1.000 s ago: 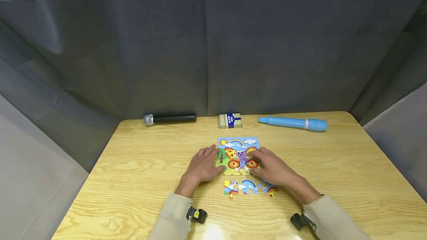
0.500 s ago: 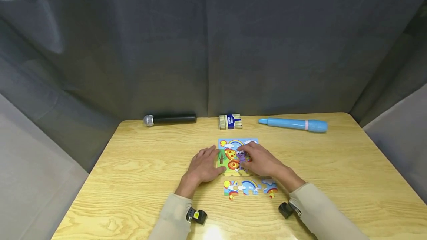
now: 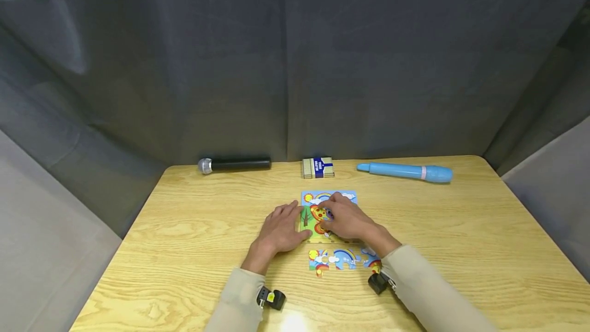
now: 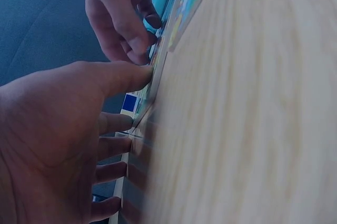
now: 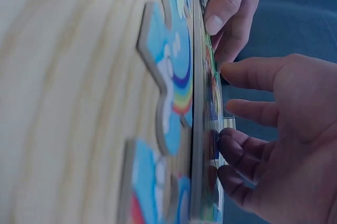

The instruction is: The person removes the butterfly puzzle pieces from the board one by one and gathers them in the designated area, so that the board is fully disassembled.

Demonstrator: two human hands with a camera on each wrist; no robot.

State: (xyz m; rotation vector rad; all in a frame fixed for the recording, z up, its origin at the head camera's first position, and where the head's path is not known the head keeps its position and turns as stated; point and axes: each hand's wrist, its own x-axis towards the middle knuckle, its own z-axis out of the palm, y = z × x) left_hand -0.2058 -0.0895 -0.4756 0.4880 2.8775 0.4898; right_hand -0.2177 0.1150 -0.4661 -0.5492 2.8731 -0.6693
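A flat puzzle board (image 3: 306, 227) with a butterfly, a tree and a rainbow lies on the table. My left hand (image 3: 280, 228) rests at its left edge, thumb and fingers extended along the side. Over the board's middle is my right hand (image 3: 348, 219), covering much of the butterfly. In the right wrist view, its thumb and fingertips (image 5: 226, 107) are at or just above the board's face, and no loose piece shows between them. Just in front of the board lie loose jigsaw pieces: a sun piece (image 3: 315, 258), a rainbow piece (image 3: 344, 258) and a cloud piece (image 3: 369, 257), partly hidden by the right wrist.
Along the table's back edge lie a black microphone (image 3: 237, 164), a striped pack with a blue band (image 3: 318, 167) and a light-blue marker-shaped object (image 3: 401, 170). A dark curtain (image 3: 221, 65) hangs behind the wooden table (image 3: 184, 260).
My right hand has moved leftward across the board, from its right side to over the butterfly's middle. The left hand has kept its place, and the loose pieces have not moved.
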